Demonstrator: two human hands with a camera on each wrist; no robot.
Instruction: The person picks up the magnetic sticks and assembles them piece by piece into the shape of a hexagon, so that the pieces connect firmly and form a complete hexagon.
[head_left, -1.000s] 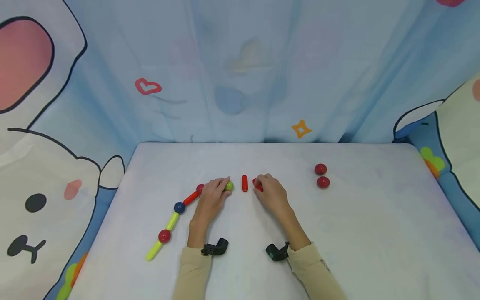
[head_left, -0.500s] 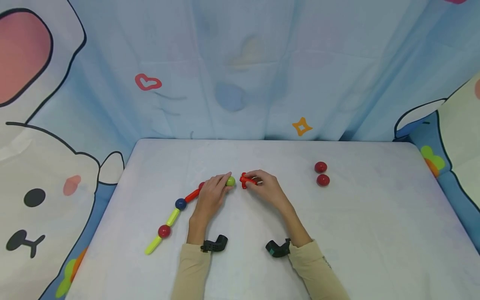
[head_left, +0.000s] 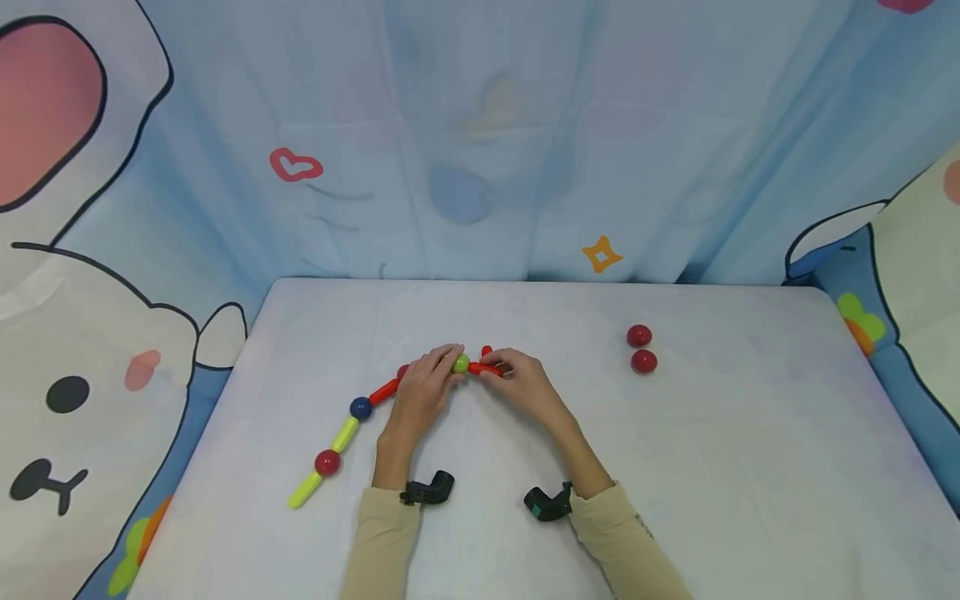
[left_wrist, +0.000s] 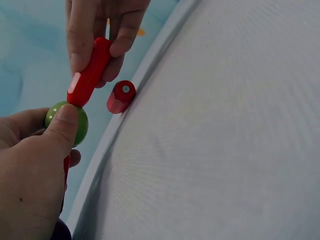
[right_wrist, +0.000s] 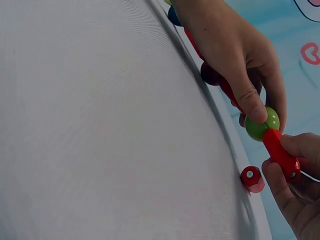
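In the head view my left hand (head_left: 422,396) pinches a green ball (head_left: 461,364) between thumb and fingers. That ball ends a chain of rods and balls on the table: a red rod, a red ball, another red rod (head_left: 384,391), a blue ball (head_left: 361,407), a yellow rod (head_left: 346,434), a red ball (head_left: 327,462) and a last yellow rod (head_left: 305,490). My right hand (head_left: 531,390) pinches a red magnetic rod (right_wrist: 280,152) by its far part, its near end right at the green ball. Beyond these fingers a loose red rod (left_wrist: 120,98) lies on the table.
Two red balls (head_left: 639,336) (head_left: 643,361) lie at the back right of the white-covered table (head_left: 712,467). Behind its far edge hangs a blue printed curtain (head_left: 480,233). A black wrist camera (head_left: 429,488) sits on each wrist.
My right hand has carried its red rod leftward, past the loose red rod, up to the green ball. My left hand has stayed almost still on the ball.
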